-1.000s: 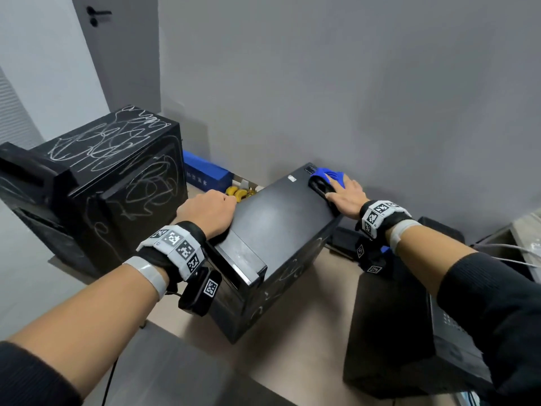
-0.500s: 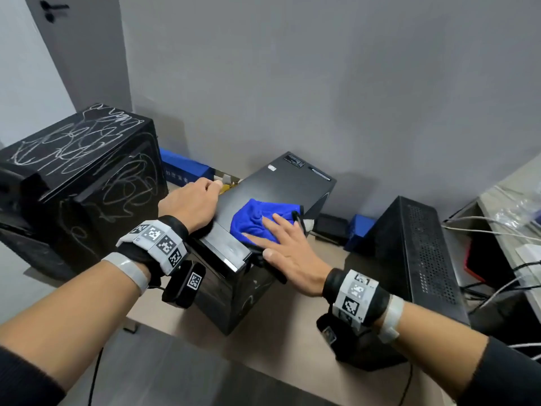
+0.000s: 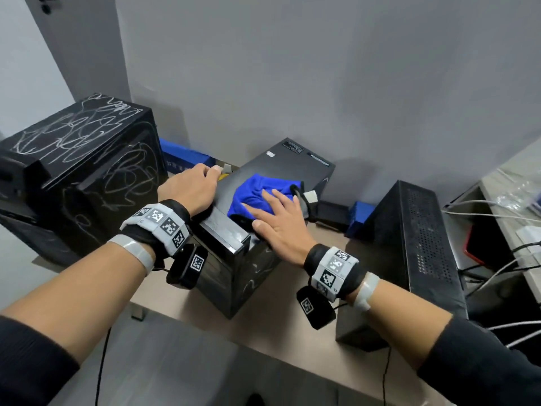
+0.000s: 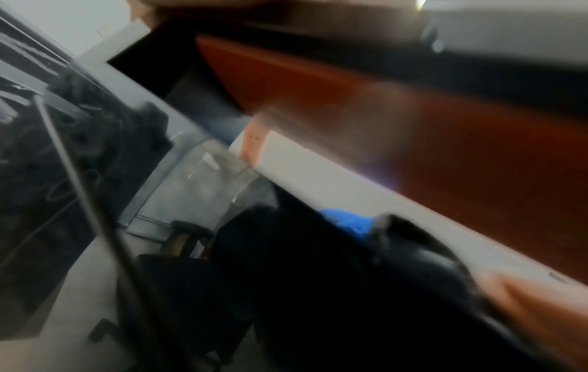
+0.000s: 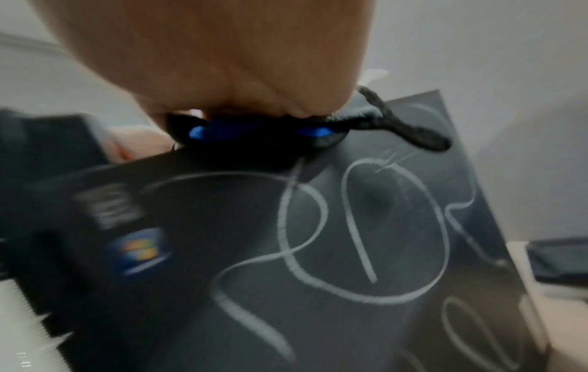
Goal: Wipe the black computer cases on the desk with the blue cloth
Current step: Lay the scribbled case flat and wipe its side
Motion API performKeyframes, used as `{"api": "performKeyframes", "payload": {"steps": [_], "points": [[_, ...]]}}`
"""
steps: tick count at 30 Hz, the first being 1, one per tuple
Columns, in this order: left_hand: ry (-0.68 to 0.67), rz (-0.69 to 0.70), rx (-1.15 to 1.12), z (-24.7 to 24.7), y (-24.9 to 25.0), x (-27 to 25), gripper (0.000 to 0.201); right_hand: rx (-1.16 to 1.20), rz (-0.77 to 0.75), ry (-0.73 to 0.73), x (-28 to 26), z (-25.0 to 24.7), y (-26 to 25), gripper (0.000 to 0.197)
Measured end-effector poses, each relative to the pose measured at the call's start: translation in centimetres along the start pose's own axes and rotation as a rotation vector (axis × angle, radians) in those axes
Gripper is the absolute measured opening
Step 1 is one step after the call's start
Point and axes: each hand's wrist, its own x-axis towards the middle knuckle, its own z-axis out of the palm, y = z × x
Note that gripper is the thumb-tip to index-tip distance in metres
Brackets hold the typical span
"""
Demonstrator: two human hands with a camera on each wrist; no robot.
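The blue cloth (image 3: 257, 190) lies bunched on top of the middle black computer case (image 3: 292, 162), near its front end. My right hand (image 3: 272, 212) presses flat on the cloth with fingers spread and straight. My left hand (image 3: 191, 186) holds the left edge of the same case, fingers curled over the side. In the right wrist view the palm (image 5: 222, 63) covers the cloth (image 5: 197, 132), above the case's side (image 5: 350, 239), which carries white scribbles. A large scribbled black case (image 3: 79, 171) stands at the left and a slim black case (image 3: 415, 244) at the right.
A blue box (image 3: 181, 155) lies against the grey wall behind the cases. Cables (image 3: 497, 206) and a white power strip crowd the far right. Beige desk surface (image 3: 181, 297) shows in front of the middle case. The left wrist view is blurred.
My right hand has drawn the cloth from the far end of the case top toward the near end, then hardly moved. My left hand kept its hold on the case's left edge.
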Motion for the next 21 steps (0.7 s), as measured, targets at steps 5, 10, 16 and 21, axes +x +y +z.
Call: {"api": "performKeyframes", "payload": {"steps": [5, 10, 16, 21], "points": [[-0.002, 0.003, -0.012, -0.2, -0.4, 0.0, 0.059, -0.015, -0.102, 0.089, 1.2, -1.2, 2.9, 0.054], [0.035, -0.023, -0.005, -0.3, -0.4, -0.2, 0.046, -0.321, 0.126, 0.191, 5.9, -1.9, 5.9, 0.053], [0.032, -0.019, 0.015, -0.2, 0.2, -0.3, 0.045, -0.284, 0.135, 0.088, 6.6, -1.7, 4.6, 0.062], [0.015, -0.031, 0.017, -0.1, 0.2, -0.2, 0.046, -0.217, -0.086, 0.105, 3.4, 0.1, 0.2, 0.059]]}}
